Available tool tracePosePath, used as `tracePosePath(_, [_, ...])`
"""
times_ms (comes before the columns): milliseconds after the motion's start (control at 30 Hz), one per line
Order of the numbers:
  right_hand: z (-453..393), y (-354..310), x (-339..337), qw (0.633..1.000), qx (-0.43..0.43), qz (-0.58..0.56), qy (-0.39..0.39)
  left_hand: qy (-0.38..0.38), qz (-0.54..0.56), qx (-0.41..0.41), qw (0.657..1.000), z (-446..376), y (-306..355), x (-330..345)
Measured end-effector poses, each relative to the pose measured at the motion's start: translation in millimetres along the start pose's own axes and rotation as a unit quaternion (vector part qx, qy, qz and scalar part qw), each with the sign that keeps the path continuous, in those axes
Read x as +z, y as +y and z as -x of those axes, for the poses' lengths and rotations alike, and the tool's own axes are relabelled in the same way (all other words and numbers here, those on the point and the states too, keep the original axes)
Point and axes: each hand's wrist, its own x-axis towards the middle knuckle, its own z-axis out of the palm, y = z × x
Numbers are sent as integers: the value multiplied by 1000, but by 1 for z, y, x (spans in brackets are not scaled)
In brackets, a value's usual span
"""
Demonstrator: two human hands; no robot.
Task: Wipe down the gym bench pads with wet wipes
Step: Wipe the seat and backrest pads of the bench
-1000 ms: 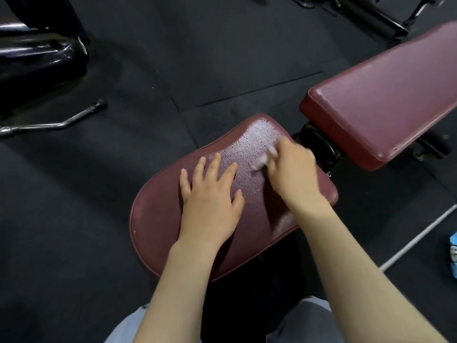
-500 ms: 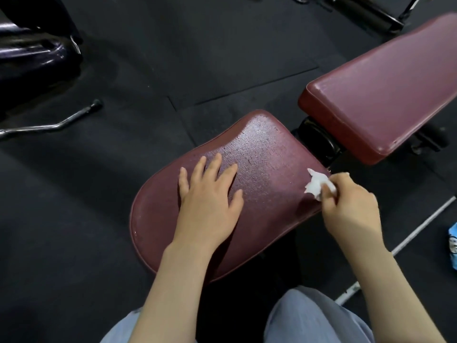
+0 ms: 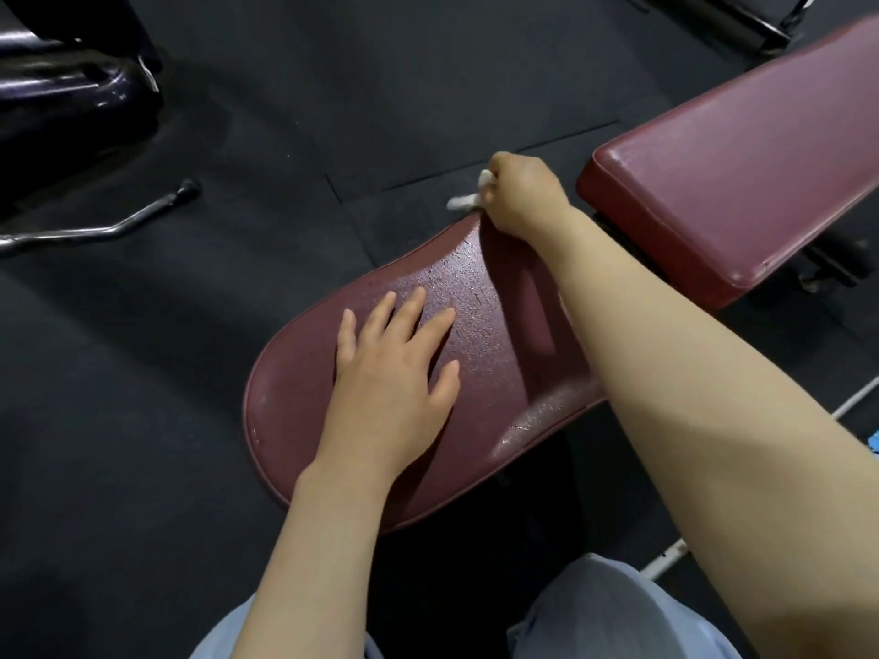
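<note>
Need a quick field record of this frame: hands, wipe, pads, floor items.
left hand: flat on seat pad, fingers spread
right hand: grips wipe at the seat pad's far edge
seat pad: maroon, surface glistens with fine droplets
back pad: maroon, beyond the seat pad, neither hand on it
floor: dark mats
bar: metal, lying on floor at left

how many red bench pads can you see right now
2. The seat pad lies in the middle, under the left hand. The back pad stretches to the upper right. Others may be out of view.
</note>
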Motion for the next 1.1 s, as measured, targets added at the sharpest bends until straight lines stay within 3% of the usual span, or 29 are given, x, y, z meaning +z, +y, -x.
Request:
tracePosePath(267, [123,103,-11,988,118,-95,19,-3,-22,-43,999,-10,15,5])
tracePosePath(600, [216,126,-13,994,49,-47,87,-7,-54,2,999,-23,65,31])
tracePosePath(800, [245,120,-42,994,85,-57,-38,-97,-91,1,991,-22,86,4])
tracePosePath(1100, [291,138,-185,944,245,-204,-83,-170,-128,93,973,-29,184,-83])
